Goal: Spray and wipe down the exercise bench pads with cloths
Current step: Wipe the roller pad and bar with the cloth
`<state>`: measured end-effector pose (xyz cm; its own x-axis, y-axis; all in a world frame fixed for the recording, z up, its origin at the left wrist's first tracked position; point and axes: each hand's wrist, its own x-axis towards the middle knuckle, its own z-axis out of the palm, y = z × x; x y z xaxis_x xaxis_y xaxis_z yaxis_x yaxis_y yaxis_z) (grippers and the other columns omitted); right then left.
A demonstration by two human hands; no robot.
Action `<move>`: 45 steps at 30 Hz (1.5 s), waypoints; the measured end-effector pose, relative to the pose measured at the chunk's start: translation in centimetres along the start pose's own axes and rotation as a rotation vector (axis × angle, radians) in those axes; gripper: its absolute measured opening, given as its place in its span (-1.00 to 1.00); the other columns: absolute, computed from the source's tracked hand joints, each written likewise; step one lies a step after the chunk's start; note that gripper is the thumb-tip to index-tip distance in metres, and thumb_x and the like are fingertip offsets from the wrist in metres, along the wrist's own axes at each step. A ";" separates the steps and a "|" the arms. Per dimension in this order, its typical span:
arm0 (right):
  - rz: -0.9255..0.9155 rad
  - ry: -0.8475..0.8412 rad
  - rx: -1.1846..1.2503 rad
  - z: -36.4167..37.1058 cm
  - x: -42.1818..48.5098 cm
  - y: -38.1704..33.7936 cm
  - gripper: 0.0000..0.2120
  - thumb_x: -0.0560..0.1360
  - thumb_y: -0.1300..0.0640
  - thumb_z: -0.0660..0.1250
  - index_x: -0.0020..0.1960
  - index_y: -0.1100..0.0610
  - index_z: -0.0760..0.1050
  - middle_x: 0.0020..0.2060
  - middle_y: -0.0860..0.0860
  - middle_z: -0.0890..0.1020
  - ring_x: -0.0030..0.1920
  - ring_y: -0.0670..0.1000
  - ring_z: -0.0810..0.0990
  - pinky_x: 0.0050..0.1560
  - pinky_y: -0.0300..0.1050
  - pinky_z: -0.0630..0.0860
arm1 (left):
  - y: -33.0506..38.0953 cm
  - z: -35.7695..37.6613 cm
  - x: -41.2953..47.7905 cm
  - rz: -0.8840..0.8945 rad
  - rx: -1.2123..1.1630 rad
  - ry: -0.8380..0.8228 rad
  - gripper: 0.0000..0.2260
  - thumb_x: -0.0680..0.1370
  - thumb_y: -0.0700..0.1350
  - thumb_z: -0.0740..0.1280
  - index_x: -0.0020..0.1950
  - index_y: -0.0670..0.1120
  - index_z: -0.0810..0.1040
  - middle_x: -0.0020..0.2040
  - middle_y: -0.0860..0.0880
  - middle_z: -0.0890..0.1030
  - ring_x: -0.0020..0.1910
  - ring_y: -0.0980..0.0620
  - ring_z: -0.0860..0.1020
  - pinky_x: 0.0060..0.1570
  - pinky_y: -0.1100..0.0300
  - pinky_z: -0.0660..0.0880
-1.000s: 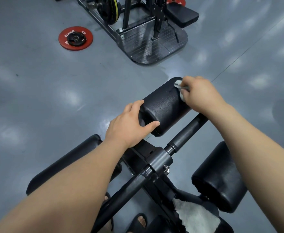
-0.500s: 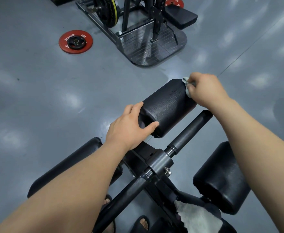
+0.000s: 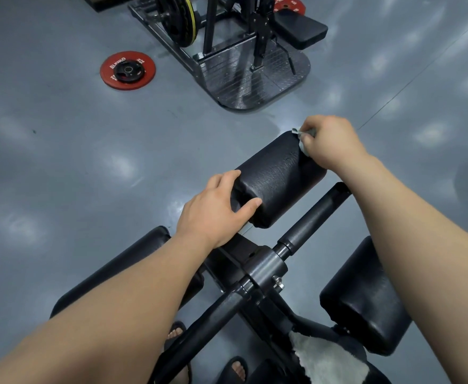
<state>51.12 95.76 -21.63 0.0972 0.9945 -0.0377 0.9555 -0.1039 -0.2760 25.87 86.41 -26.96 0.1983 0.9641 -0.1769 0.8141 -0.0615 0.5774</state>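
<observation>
Left hand (image 3: 216, 209): forearm reaches in from lower left; fingers and thumb spread and curl round the near end of the roller pad (image 3: 280, 178).
Right hand (image 3: 329, 142): forearm comes from the right edge; curled fingers pinch a grey cloth (image 3: 303, 141) against the pad's far end.
Roller pad: centre of frame, long axis running lower left to upper right.

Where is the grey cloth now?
In the head view, right of centre, the grey cloth is pinched in the right hand at the far end of the roller pad.
</observation>
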 end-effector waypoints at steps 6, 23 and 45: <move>-0.067 -0.192 0.000 -1.1 -1.7 0.6 -0.59 0.58 0.07 0.29 0.42 0.08 0.46 0.18 0.20 0.51 0.28 0.18 0.47 0.25 -0.12 0.36 | -0.1 0.1 0.1 0.010 -0.003 0.005 -0.37 0.50 0.48 0.19 0.49 0.28 0.17 0.41 0.22 0.34 0.20 0.01 0.55 0.12 0.05 0.44; -0.127 -0.134 0.045 -0.1 -3.3 -0.2 -0.64 0.61 -0.07 0.34 0.31 0.09 0.54 0.11 0.15 0.53 0.22 0.18 0.49 0.03 -0.15 0.29 | 0.3 -0.1 -0.1 0.014 0.011 0.018 -0.38 0.48 0.46 0.24 0.46 0.28 0.20 0.43 0.24 0.31 0.14 0.02 0.57 0.13 -0.01 0.49; 0.077 -0.013 0.147 0.5 -4.9 0.2 -0.71 0.60 0.01 0.32 0.28 0.05 0.52 0.21 0.16 0.40 0.14 0.27 0.53 0.11 0.02 0.48 | 2.6 -0.2 -1.0 -0.153 0.115 -0.055 -0.14 0.40 0.52 0.26 0.60 0.25 0.06 0.47 0.16 0.35 0.29 0.03 0.52 0.18 0.02 0.45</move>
<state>50.70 90.85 -21.99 0.1646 0.9834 -0.0761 0.8943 -0.1813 -0.4091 27.70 85.36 -25.11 0.0944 0.9490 -0.3007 0.8935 0.0524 0.4460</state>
